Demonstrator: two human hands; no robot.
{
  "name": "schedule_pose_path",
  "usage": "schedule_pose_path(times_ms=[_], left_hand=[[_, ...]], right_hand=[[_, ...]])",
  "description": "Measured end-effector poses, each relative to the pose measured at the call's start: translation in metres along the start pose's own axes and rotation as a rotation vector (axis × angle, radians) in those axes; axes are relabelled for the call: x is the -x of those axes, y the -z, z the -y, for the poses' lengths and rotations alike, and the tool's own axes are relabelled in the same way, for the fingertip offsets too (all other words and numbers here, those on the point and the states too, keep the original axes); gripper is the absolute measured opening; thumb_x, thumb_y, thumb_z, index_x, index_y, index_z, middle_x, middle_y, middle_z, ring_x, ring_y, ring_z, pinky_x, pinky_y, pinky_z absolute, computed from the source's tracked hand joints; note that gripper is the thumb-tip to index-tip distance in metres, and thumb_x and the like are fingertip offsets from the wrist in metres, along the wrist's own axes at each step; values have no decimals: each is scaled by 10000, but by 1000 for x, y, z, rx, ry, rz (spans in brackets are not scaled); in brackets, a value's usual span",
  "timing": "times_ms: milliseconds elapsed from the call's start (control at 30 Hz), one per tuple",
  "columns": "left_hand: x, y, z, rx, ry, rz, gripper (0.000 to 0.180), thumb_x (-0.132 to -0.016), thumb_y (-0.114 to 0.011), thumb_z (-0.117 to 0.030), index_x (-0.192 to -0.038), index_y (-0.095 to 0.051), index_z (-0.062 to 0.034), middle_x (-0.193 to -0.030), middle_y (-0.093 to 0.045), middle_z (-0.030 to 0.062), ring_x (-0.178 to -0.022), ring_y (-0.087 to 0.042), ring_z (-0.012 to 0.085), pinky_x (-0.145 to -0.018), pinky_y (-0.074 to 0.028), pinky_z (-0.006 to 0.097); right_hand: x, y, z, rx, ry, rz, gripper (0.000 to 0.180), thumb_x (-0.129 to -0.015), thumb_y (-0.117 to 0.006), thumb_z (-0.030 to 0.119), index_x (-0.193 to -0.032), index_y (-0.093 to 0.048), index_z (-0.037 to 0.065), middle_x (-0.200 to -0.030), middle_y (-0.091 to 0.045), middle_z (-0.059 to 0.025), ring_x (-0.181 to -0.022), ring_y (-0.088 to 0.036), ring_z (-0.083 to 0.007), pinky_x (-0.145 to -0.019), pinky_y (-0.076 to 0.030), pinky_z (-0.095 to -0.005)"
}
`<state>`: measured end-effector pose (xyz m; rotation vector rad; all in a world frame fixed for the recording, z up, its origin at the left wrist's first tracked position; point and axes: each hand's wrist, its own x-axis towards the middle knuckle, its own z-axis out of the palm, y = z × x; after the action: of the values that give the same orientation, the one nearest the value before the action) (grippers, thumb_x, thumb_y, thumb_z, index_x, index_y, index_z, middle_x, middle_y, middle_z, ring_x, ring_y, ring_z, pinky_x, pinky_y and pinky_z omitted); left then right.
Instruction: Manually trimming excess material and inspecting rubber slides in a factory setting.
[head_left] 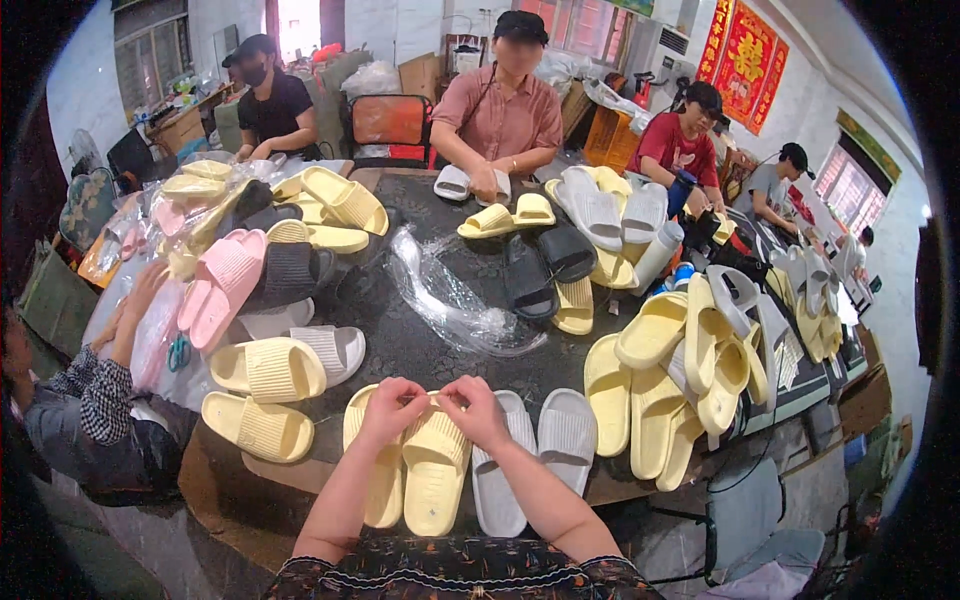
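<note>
Directly before me lies a pair of yellow slippers [433, 480] with ribbed straps, toes pointing away. My left hand [395, 408] is closed in a pinch over the strap area of the left slipper. Close beside it, my right hand [474, 410] pinches too, above the strap of the right slipper. Whatever sits between the fingertips is too small to make out. A grey pair of slippers [566, 445] lies just right of my right hand. To the left is another yellow pair [257, 430], with a grey slipper [338, 352] tucked behind it.
Clear plastic bags [440, 300] lie mid-table. Yellow and grey slippers [655, 410] heap at right; pink slippers [225, 285] and black ones [290, 272] lie left. Scissors [178, 353] rest near a co-worker's arm [125, 325]. A white bottle [658, 255] stands at right. Several people work around the table.
</note>
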<state>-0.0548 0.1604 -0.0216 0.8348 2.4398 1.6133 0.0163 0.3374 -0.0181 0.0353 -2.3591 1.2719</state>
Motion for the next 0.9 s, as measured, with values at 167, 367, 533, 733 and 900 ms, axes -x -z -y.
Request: schedule_pose_path(times_ms=[167,367,533,733,900], left_hand=[[1,2,0,82,48,-51,123,-779,-727,-128,-833,-676,-30,-830,-622,69,-749,-600,148,-701,-505,266],[0,0,4,30,0,-39,134,-775,-729,-133,-820,-675,-18,-814,-620,60,-756,-579,153,-679,-483,284],[0,0,7,105,53,-6,122,-785,-722,-135,-824,-676,-29,-799,-606,56,-768,-576,150,-690,-480,274],[2,0,8,210,86,-61,113,-776,-730,-117,-842,-683,-36,-803,-608,38,-757,-572,124,-681,-479,269],[2,-1,5,188,125,7,98,-778,-730,-112,-838,-692,-44,-803,-624,17,-730,-553,89,-659,-448,242]], right_hand=[[-1,-1,3,-76,-111,-45,123,-778,-720,158,-801,-660,53,-776,-616,-65,-755,-568,-227,-696,-465,-341],[1,-8,-7,-87,-87,-63,132,-781,-718,163,-799,-653,51,-771,-608,-65,-755,-568,-230,-686,-464,-346],[0,-3,-5,-32,5,-5,124,-787,-708,169,-808,-659,57,-778,-601,-63,-777,-559,-241,-685,-457,-349],[1,-2,-4,-81,-103,-36,125,-785,-707,170,-812,-661,56,-780,-597,-62,-774,-549,-228,-703,-453,-348],[2,0,-2,-59,-20,25,136,-779,-715,186,-813,-664,65,-791,-607,-58,-760,-552,-222,-693,-453,-349]])
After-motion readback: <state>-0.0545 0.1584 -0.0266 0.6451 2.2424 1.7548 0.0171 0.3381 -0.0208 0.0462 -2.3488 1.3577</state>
